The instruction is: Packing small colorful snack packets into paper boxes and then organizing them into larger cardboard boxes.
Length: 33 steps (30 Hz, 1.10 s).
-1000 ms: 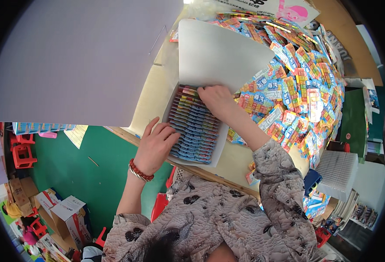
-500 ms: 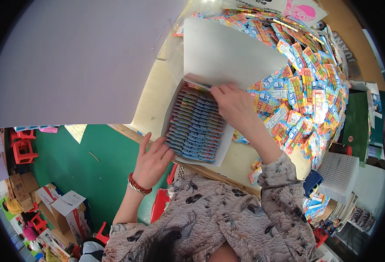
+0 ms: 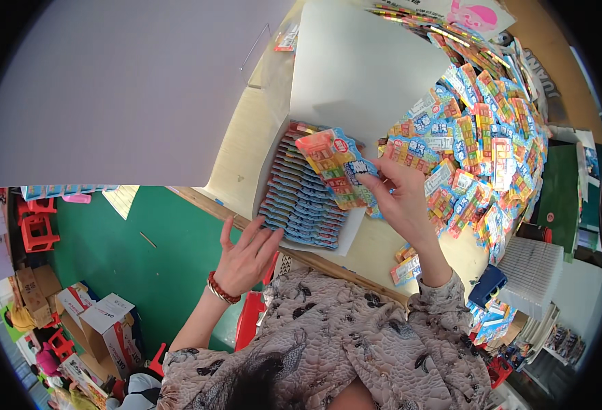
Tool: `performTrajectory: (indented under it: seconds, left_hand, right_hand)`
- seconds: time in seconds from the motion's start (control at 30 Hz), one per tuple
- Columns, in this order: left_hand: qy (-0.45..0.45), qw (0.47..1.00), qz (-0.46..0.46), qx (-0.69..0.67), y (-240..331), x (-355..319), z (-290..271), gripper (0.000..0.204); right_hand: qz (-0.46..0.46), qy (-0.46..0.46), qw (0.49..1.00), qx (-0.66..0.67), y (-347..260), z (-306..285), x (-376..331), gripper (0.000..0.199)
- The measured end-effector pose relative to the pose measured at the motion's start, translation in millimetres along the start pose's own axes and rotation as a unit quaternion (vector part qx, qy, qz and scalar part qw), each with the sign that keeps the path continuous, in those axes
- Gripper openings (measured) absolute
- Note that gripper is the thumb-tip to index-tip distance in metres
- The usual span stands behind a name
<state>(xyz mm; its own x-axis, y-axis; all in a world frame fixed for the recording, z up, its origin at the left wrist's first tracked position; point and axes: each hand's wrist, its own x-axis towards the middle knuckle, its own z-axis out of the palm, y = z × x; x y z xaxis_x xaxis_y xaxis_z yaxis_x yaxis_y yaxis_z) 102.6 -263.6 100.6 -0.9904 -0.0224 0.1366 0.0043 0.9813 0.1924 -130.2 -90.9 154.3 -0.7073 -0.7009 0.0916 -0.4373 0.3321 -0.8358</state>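
Observation:
In my right hand (image 3: 404, 195) is a colourful candy packet (image 3: 336, 166), pinched at its blue end and tilted over the box. Beneath it, a white box (image 3: 353, 240) with its lid (image 3: 362, 68) raised at the far side holds a close row of similar packets (image 3: 299, 205) standing on edge. My left hand (image 3: 248, 254) rests at the box's near left corner, fingers spread, fingertips touching the box edge or the nearest packets. The held packet hides part of the row's right side.
A large heap of loose packets (image 3: 471, 154) covers the table's right side. Two stray packets (image 3: 407, 266) lie near the table edge (image 3: 342, 270). A big grey panel (image 3: 109, 96) stands at the left. Below are a green floor (image 3: 144, 263), cartons (image 3: 106, 328) and red stools (image 3: 38, 232).
My right hand has drawn back toward me and to the right from the row's far end, and now shows a packet in its grip. My left hand has barely moved.

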Motion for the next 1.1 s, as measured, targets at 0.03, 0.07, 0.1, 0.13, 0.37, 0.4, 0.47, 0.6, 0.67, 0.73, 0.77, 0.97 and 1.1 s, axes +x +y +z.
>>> performTrajectory:
  seconds: [0.03,0.07,0.1,0.13,0.37,0.4,0.47,0.6,0.67,0.73,0.77,0.97,1.1]
  left_hand:
    - [-0.004,1.0,-0.01,0.002,2.0,0.1,1.6,0.032]
    - [-0.008,1.0,-0.02,0.003,3.7,0.2,2.4,0.034]
    - [-0.009,1.0,-0.021,0.003,4.0,-0.4,2.5,0.034]
    - [0.002,1.0,-0.024,-0.003,3.9,-0.7,2.6,0.032]
    - [0.022,1.0,0.0,-0.005,3.5,-10.7,6.5,0.035]
    - [0.021,1.0,0.0,-0.006,3.9,-9.7,6.0,0.035]
    - [0.034,0.998,-0.014,-0.041,5.3,-4.2,4.4,0.032]
    - [-0.012,0.997,-0.035,-0.073,8.0,8.6,-5.5,0.033]
    - [-0.046,0.997,-0.035,-0.044,9.2,11.7,-7.1,0.033]
    - [-0.053,0.996,-0.036,-0.055,7.6,11.8,-8.3,0.034]
    - [-0.06,0.995,-0.037,-0.065,6.2,11.2,-8.5,0.035]
    - [-0.002,1.0,-0.005,-0.022,0.7,-0.9,-3.1,0.031]
    - [0.014,0.999,-0.047,0.01,8.8,-4.8,-0.6,0.04]
  right_hand:
    - [0.015,0.002,1.0,-0.004,3.4,0.5,-1.8,0.013]
    - [0.015,0.002,1.0,-0.005,5.6,-0.5,-2.6,0.013]
    - [0.028,0.002,1.0,0.002,8.0,-0.4,-2.7,0.013]
    - [0.04,0.002,0.999,0.009,9.5,-0.7,-3.2,0.013]
    - [0.048,0.119,0.99,0.049,11.1,-22.7,-9.2,0.011]
    - [0.038,0.138,0.988,0.058,12.0,-25.1,-12.3,0.01]
    - [0.018,0.148,0.985,0.087,15.9,-29.1,-17.3,0.01]
    - [0.032,0.131,0.988,0.075,10.9,-25.4,-28.0,0.011]
    - [0.028,0.093,0.991,0.089,5.8,-23.0,-30.6,0.011]
    - [0.028,0.071,0.993,0.092,-1.3,-20.2,-34.9,0.009]
    - [0.028,0.048,0.994,0.097,-4.5,-18.8,-36.2,0.008]
    - [0.005,0.033,0.995,0.09,-5.4,-16.7,-39.0,0.01]
    - [-0.004,0.034,0.997,0.075,-3.8,-16.3,-40.2,0.01]
